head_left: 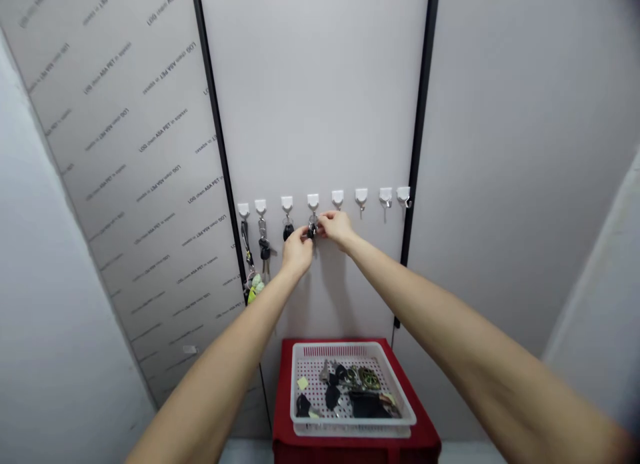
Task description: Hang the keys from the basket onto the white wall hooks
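Both hands up at the fourth hook point(313, 201) from the left, working a set of keys point(313, 229)!
The keys dangle right under that hook; left hand point(299, 249) has its fingers closed in on their dark part, right hand point(337, 228) pinches near the ring, its exact hold too small to tell. Three hooks to the left carry keys too, and below, a white basket point(354, 422) of more keys sits on a red box point(430, 429).

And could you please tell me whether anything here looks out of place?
Nothing looks spilled or damaged, but the rightmost white-backed metal hook seems slightly off: it sits closer to its neighbour than most, right at the right-hand black vertical strip.
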The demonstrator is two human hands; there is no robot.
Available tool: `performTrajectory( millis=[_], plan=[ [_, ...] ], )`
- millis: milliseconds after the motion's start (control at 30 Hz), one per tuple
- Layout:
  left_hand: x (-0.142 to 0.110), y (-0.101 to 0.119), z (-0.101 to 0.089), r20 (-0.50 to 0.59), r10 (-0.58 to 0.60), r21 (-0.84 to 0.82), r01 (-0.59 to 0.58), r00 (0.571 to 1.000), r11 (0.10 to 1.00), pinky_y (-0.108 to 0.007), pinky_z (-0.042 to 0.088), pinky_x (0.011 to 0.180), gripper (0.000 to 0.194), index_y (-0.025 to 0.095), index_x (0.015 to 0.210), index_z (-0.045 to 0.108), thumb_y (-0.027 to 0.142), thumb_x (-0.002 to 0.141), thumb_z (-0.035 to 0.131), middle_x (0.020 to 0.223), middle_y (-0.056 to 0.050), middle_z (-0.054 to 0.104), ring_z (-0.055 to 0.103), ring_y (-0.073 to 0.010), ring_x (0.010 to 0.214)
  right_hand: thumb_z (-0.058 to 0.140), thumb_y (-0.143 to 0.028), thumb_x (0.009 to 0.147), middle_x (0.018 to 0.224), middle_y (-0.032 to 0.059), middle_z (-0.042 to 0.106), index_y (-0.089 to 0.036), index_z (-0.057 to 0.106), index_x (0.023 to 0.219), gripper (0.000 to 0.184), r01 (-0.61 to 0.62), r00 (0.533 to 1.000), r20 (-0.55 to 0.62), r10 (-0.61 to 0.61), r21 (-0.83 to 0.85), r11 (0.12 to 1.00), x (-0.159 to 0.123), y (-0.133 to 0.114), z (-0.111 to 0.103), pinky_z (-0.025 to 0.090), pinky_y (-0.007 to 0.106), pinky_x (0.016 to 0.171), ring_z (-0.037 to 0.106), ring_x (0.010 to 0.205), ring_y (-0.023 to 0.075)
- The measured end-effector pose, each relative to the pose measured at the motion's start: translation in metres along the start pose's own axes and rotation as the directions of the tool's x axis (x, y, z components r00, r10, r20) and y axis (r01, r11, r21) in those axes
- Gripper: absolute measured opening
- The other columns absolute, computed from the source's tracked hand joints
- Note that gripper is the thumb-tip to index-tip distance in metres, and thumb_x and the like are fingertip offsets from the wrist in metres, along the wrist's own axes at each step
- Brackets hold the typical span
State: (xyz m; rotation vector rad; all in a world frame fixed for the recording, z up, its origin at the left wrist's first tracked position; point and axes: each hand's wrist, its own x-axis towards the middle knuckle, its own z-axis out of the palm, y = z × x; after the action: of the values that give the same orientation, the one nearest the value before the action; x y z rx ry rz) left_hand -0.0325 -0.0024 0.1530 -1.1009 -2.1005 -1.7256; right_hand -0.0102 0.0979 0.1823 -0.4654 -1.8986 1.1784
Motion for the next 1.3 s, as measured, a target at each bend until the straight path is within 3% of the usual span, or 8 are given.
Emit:
performTrajectory(
  millis=[133, 267, 367, 500, 633, 800, 1067, 1300],
  plan=[
    [-0.03, -0.029, -0.001, 0.03, 0.008, -0.012, -0.007, 1.0, 1.0, -0.024, 0.037, 0.072, 0.031, 0.012, 0.091, 0.049, 0.009, 0.061, 0.042, 0.091, -0.006, 0.054, 0.049, -0.0099, 0.076, 0.042, -0.021, 0.063, 0.067, 0.0009, 0.055, -0.015, 0.051, 0.081, 0.021, 0.108, 0.994, -0.013, -0.11, -0.093, 0.99, -0.027, 0.042, -0.009, 0.039, 0.019, 0.05, 0.049, 0.051, 0.006],
    [-0.077, -0.078, 0.007, 0.157, -0.097, 0.089, 0.084, 0.983, 0.992, -0.024, 0.037, 0.072, 0.025, 0.012, 0.085, 0.051, 0.011, 0.061, 0.043, 0.084, -0.005, 0.055, 0.049, -0.0094, 0.073, 0.04, -0.018, 0.063, 0.061, 0.001, 0.055, -0.012, 0.054, 0.078, 0.021, 0.082, 0.913, 0.407, 0.012, -0.214, 0.973, -0.093, 0.109, -0.016, 0.037, 0.018, 0.049, 0.047, 0.048, 0.006],
    [-0.117, -0.113, 0.021, 0.343, -0.237, 0.22, 0.167, 0.909, 0.961, -0.023, 0.038, 0.07, 0.026, 0.011, 0.085, 0.051, 0.01, 0.061, 0.042, 0.081, -0.006, 0.056, 0.049, -0.0099, 0.071, 0.043, -0.015, 0.059, 0.06, 0.0013, 0.057, -0.012, 0.057, 0.069, 0.018, 0.149, 0.772, 0.617, 0.151, -0.408, 0.901, -0.143, 0.157, -0.018, 0.035, 0.018, 0.051, 0.046, 0.052, 0.0075],
    [-0.157, -0.14, 0.04, 0.55, -0.279, 0.422, 0.026, 0.787, 0.906, -0.024, 0.036, 0.071, 0.031, 0.015, 0.088, 0.051, 0.01, 0.059, 0.042, 0.086, -0.005, 0.055, 0.048, -0.0128, 0.077, 0.048, -0.018, 0.055, 0.06, 0.0016, 0.058, -0.016, 0.059, 0.066, 0.016, 0.254, 0.725, 0.639, 0.258, -0.596, 0.762, -0.177, 0.192, -0.024, 0.031, 0.018, 0.05, 0.046, 0.053, 0.0091],
    [-0.172, -0.146, 0.049, 0.715, -0.233, 0.488, -0.231, 0.659, 0.841, -0.023, 0.035, 0.068, 0.031, 0.022, 0.08, 0.055, 0.007, 0.059, 0.039, 0.087, -0.004, 0.053, 0.047, -0.0147, 0.08, 0.047, -0.02, 0.056, 0.059, 0.0015, 0.057, -0.017, 0.06, 0.065, 0.016, 0.289, 0.702, 0.665, 0.253, -0.591, 0.753, -0.181, 0.198, -0.031, 0.03, 0.018, 0.049, 0.045, 0.052, 0.009],
    [-0.169, -0.15, 0.05, 0.693, -0.281, 0.584, -0.289, 0.664, 0.758, -0.023, 0.034, 0.059, 0.023, 0.019, 0.069, 0.057, 0.009, 0.059, 0.037, 0.078, -0.005, 0.053, 0.049, -0.0147, 0.069, 0.045, -0.019, 0.057, 0.064, 0.0037, 0.058, -0.015, 0.059, 0.069, 0.018, 0.217, 0.791, 0.558, 0.252, -0.64, 0.737, -0.177, 0.204, -0.036, 0.031, 0.018, 0.051, 0.047, 0.057, 0.0102],
    [-0.153, -0.146, 0.043, 0.633, -0.249, 0.458, -0.095, 0.733, 0.884, -0.018, 0.032, 0.054, 0.016, 0.016, 0.062, 0.055, 0.013, 0.058, 0.04, 0.064, -0.001, 0.054, 0.045, -0.0094, 0.06, 0.043, -0.017, 0.058, 0.054, 0.0029, 0.056, -0.014, 0.058, 0.056, 0.016, 0.109, 0.806, 0.495, 0.324, -0.663, 0.741, -0.177, 0.203, -0.028, 0.029, 0.019, 0.048, 0.046, 0.051, 0.01],
    [-0.127, -0.12, 0.035, 0.616, -0.314, 0.186, 0.254, 0.722, 0.949, -0.017, 0.031, 0.048, 0.008, 0.012, 0.056, 0.052, 0.012, 0.055, 0.044, 0.046, 0.005, 0.046, 0.039, -0.006, 0.047, 0.042, -0.024, 0.062, 0.064, 0.0011, 0.056, -0.013, 0.056, 0.075, 0.022, -0.032, 0.796, 0.595, 0.108, -0.137, 0.99, -0.176, 0.164, -0.014, 0.033, 0.018, 0.05, 0.045, 0.055, 0.008]
  ],
)
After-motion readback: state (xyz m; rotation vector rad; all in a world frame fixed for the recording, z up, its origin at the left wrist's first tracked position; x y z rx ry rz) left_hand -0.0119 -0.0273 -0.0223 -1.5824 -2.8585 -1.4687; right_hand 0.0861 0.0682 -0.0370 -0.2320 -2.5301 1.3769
